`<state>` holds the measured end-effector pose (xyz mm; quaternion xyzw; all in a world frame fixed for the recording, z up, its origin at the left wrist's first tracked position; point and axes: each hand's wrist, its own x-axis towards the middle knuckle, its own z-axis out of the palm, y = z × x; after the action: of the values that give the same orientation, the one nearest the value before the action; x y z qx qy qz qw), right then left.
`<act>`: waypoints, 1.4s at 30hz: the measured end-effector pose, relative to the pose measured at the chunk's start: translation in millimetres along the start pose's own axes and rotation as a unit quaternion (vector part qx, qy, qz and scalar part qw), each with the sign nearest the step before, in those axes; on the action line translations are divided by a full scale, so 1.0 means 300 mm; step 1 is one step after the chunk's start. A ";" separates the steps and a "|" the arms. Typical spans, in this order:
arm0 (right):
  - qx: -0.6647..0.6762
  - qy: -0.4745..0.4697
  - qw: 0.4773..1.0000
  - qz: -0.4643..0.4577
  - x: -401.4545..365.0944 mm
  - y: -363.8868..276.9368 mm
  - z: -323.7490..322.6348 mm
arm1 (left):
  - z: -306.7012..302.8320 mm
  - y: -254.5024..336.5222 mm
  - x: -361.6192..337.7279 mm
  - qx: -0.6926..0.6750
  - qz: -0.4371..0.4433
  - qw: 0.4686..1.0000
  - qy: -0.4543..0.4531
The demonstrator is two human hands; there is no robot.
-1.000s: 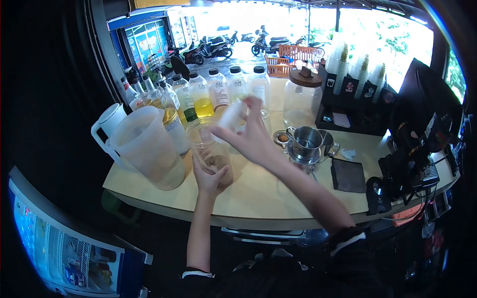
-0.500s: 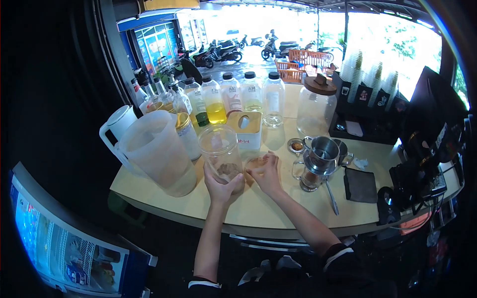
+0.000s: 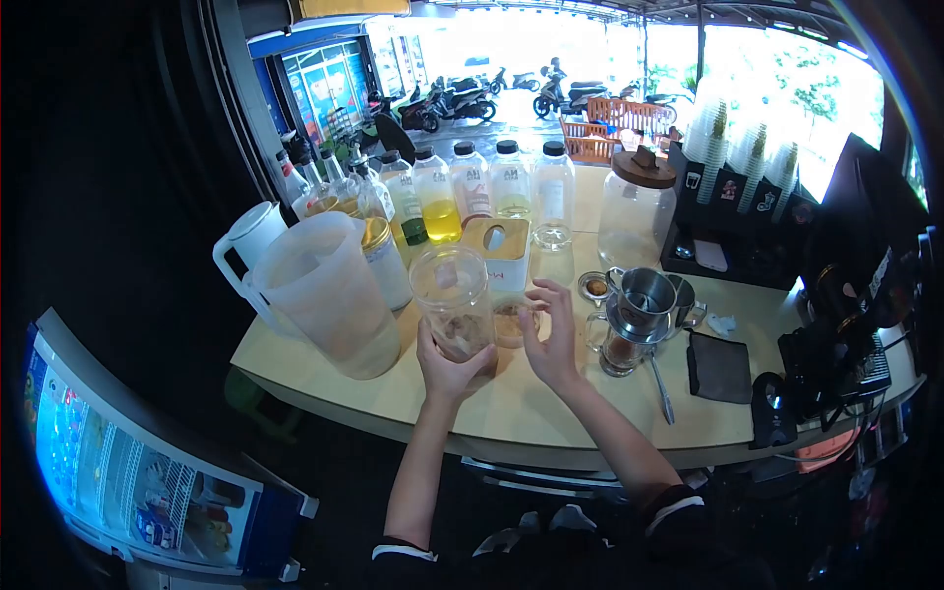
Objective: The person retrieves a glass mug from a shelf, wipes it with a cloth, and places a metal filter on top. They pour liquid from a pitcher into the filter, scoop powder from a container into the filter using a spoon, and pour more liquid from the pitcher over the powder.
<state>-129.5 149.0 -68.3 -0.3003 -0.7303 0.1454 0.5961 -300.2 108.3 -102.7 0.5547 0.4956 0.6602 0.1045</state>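
From the head camera, the left hand wraps around the lower part of a clear plastic jar, which stands upright on the counter with brown matter at its bottom. The right hand is open with its fingers spread, grasping nothing, just beside a small clear cup to the right of the jar. A large plastic pitcher stands to the left, and a metal drip filter sits on a glass to the right.
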 end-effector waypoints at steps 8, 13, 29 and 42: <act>0.080 -0.223 0.962 -0.133 0.197 -0.411 -0.152 | 0.049 -0.022 0.005 -0.098 0.060 0.992 -0.054; -0.133 -0.388 0.886 -0.215 0.157 -0.366 -0.105 | 0.039 0.033 -0.030 0.091 0.266 0.959 -0.048; -0.280 -0.469 0.835 -0.069 0.148 -0.380 -0.074 | 0.035 0.046 -0.027 0.104 0.260 0.959 -0.049; -0.211 -0.428 0.876 -0.064 0.144 -0.409 -0.117 | 0.033 0.050 -0.025 0.096 0.274 0.956 -0.041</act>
<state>-133.2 74.9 44.3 -0.2798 -0.9452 0.0636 0.1558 -283.2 101.2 -96.9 0.7035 0.3805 0.5894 -0.1139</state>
